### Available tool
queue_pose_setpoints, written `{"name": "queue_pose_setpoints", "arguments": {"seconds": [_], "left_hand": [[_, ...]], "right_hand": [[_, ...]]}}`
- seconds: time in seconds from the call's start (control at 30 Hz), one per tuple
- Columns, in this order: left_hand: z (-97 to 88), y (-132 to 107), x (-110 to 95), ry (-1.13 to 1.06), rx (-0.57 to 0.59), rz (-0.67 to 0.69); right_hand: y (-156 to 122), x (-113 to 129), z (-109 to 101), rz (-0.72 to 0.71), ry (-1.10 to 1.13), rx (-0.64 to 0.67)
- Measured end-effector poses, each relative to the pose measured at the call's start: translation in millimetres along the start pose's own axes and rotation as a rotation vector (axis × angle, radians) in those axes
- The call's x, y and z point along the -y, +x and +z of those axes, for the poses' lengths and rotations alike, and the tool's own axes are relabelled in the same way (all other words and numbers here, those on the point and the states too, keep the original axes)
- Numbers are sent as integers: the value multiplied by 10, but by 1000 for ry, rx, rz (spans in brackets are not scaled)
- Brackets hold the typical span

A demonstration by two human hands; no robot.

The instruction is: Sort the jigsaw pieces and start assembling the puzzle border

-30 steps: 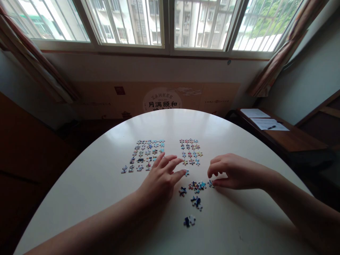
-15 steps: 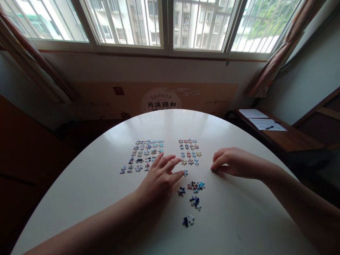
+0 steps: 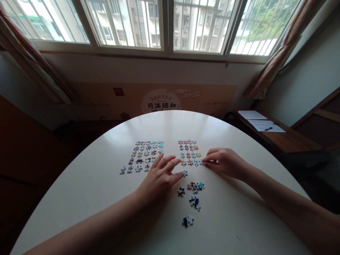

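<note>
My right hand (image 3: pixel 221 160) pinches a small light-blue jigsaw piece (image 3: pixel 202 162) at the right end of the lowest row in the right block of jigsaw pieces (image 3: pixel 189 153). My left hand (image 3: pixel 162 173) rests with fingers spread, its thumb tip touching a blue jigsaw piece (image 3: pixel 185 173) below that block. Beyond and left of this hand lies a larger block of pieces in rows (image 3: pixel 143 153), partly hidden by the fingers. Loose piles (image 3: pixel 196 187) of pieces lie between my hands, with dark blue pieces (image 3: pixel 195 202) nearer me.
Everything lies on a round white table (image 3: pixel 106 212). Two more pieces (image 3: pixel 188 221) sit close to my side. A wooden side table (image 3: pixel 287 136) with papers (image 3: pixel 265 125) and a pen stands at the right. Barred windows and a printed cardboard panel (image 3: pixel 220 95) are beyond.
My right hand has moved left and slightly away from me, bringing its piece to the end of the lowest right row. My left hand has stayed in place.
</note>
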State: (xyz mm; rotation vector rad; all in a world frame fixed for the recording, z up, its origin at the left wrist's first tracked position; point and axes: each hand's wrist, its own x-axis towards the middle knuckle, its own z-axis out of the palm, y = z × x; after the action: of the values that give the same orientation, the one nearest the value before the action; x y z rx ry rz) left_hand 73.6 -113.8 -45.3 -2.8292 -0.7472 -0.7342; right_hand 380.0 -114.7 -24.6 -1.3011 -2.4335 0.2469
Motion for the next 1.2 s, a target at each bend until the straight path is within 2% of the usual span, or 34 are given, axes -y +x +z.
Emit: {"name": "queue_pose_setpoints", "arguments": {"seconds": [0.4, 0.67, 0.83, 1.0, 1.2], "left_hand": [[-8, 16, -11, 2, -3, 3], [-18, 15, -16, 10, 3, 12], [-25, 24, -25, 17, 0, 5], [-10, 17, -23, 17, -1, 14], [4, 1, -19, 11, 9, 9]], "right_hand": [[0, 9, 39, -9, -39, -37], [19, 113, 133, -130, -81, -205], [43, 152, 200, -130, -84, -183], [55, 144, 190, -139, -83, -136], [52, 158, 186, -132, -70, -138]]}}
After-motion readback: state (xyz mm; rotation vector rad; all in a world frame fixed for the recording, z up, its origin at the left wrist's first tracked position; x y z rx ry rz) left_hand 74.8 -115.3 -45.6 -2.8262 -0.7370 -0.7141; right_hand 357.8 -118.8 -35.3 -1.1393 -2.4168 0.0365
